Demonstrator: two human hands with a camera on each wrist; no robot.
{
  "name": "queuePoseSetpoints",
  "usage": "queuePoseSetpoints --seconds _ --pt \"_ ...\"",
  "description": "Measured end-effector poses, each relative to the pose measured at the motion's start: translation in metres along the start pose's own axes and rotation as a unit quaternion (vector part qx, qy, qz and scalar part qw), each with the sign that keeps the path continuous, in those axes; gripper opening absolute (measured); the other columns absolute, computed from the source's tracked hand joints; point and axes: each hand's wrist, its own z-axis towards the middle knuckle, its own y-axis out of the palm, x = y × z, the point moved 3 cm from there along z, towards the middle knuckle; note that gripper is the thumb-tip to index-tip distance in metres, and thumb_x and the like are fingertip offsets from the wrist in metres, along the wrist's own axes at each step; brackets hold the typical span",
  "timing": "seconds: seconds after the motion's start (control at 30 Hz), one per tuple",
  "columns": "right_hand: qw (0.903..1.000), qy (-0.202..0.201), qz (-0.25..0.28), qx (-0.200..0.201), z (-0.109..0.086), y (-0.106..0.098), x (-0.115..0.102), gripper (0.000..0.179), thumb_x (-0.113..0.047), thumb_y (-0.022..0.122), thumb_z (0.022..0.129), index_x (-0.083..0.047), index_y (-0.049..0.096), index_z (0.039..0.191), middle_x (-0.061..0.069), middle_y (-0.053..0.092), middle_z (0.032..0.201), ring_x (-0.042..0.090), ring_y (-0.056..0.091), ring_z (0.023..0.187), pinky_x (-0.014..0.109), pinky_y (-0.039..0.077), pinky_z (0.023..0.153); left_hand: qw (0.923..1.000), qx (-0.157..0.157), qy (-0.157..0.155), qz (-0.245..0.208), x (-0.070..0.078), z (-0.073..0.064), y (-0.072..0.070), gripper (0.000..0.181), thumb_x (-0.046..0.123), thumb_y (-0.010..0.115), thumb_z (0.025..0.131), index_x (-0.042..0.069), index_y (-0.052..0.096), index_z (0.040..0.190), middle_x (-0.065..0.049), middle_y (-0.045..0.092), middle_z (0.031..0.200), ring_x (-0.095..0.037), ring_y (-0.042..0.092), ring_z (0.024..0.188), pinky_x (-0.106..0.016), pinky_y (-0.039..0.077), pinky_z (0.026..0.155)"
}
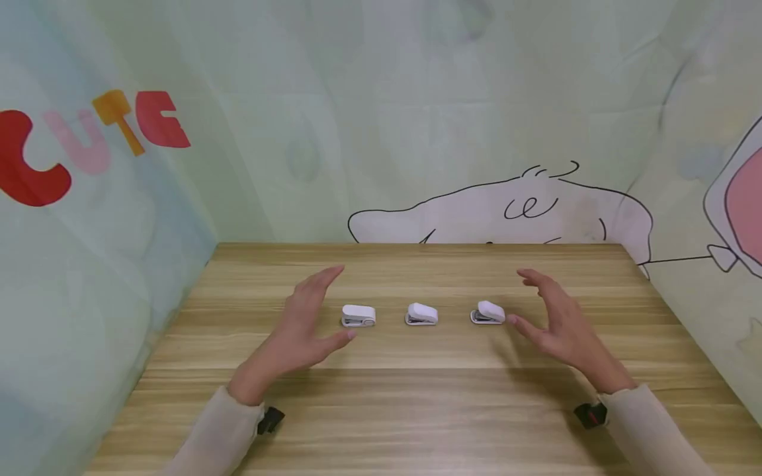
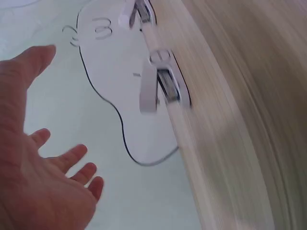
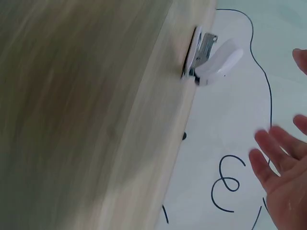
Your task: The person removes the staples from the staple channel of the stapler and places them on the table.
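Note:
Three small white staplers stand in a row across the table: a left stapler, a middle stapler and a right stapler. My left hand is spread around the left stapler's near side, thumb and fingers apart, without gripping it. On the other side my right hand holds nothing; its thumb tip is close beside the right stapler, and contact cannot be made out. In the left wrist view a stapler lies beyond my relaxed fingers. The right wrist view has one stapler with its top arm raised.
The wood-grain table ends at a pale printed curtain behind it, which also runs along both sides. Dark wrist straps show at both sleeve cuffs.

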Motion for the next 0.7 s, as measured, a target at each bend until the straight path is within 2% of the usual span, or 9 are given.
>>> queuePoseSetpoints --seconds 0.1,0.2,0.27,0.37,0.47,0.57,0.7 --pt "0.9991 0.016 0.038 -0.011 0.001 0.004 -0.002 0.063 -0.006 0.085 0.085 -0.004 0.061 0.143 0.011 0.075 0.132 0.029 0.071 0.116 0.039 0.056 0.09 0.999 -0.018 0.006 -0.04 0.018 0.008 0.011 0.097 0.03 0.087 0.089 0.021 0.032 0.168 -0.01 0.046 0.167 -0.037 0.043 0.154 -0.066 0.036 0.122" --pt "0.9947 0.052 0.085 -0.027 0.003 0.008 -0.004 0.046 -0.005 0.082 0.091 -0.009 0.067 0.134 0.008 0.078 0.124 0.015 0.071 0.112 0.023 0.056 0.089 0.9949 -0.055 -0.011 -0.083 0.038 0.018 0.029 0.094 0.032 0.085 0.092 0.027 0.031 0.168 -0.004 0.047 0.167 -0.031 0.043 0.156 -0.061 0.038 0.126" --pt "0.9883 0.085 0.121 -0.037 0.004 0.012 -0.004 0.038 -0.007 0.08 0.095 -0.013 0.069 0.131 0.009 0.079 0.123 0.007 0.069 0.112 0.017 0.055 0.09 0.9901 -0.078 -0.028 -0.113 0.052 0.025 0.045 0.093 0.033 0.084 0.093 0.031 0.03 0.168 -0.001 0.048 0.167 -0.028 0.042 0.157 -0.059 0.037 0.128" --pt "0.9767 0.128 0.165 -0.051 0.005 0.018 -0.005 0.031 -0.01 0.077 0.099 -0.014 0.071 0.129 0.01 0.077 0.126 0.0 0.065 0.112 0.015 0.055 0.09 0.9827 -0.1 -0.046 -0.149 0.069 0.038 0.072 0.089 0.034 0.083 0.094 0.035 0.031 0.167 0.002 0.05 0.166 -0.026 0.042 0.157 -0.057 0.036 0.129" --pt "0.9689 0.154 0.186 -0.056 0.007 0.026 -0.004 0.027 -0.012 0.076 0.1 -0.013 0.072 0.127 0.01 0.077 0.125 0.003 0.064 0.111 0.019 0.056 0.089 0.9784 -0.117 -0.048 -0.163 0.082 0.048 0.098 0.086 0.034 0.08 0.096 0.036 0.032 0.167 0.0 0.051 0.165 -0.028 0.045 0.156 -0.056 0.037 0.128" --pt "0.9686 0.162 0.179 -0.059 0.007 0.031 -0.004 0.026 -0.014 0.076 0.1 -0.013 0.073 0.126 0.009 0.077 0.124 0.008 0.065 0.11 0.021 0.057 0.088 0.9778 -0.124 -0.034 -0.165 0.09 0.057 0.119 0.083 0.032 0.078 0.097 0.031 0.034 0.166 -0.006 0.053 0.164 -0.031 0.048 0.153 -0.056 0.04 0.126" --pt "0.9711 0.162 0.165 -0.06 0.008 0.034 -0.003 0.026 -0.014 0.077 0.099 -0.013 0.074 0.125 0.009 0.078 0.123 0.016 0.065 0.11 0.023 0.057 0.087 0.977 -0.124 -0.028 -0.171 0.097 0.068 0.136 0.08 0.03 0.077 0.098 0.027 0.035 0.166 -0.009 0.055 0.161 -0.03 0.051 0.151 -0.055 0.043 0.124"
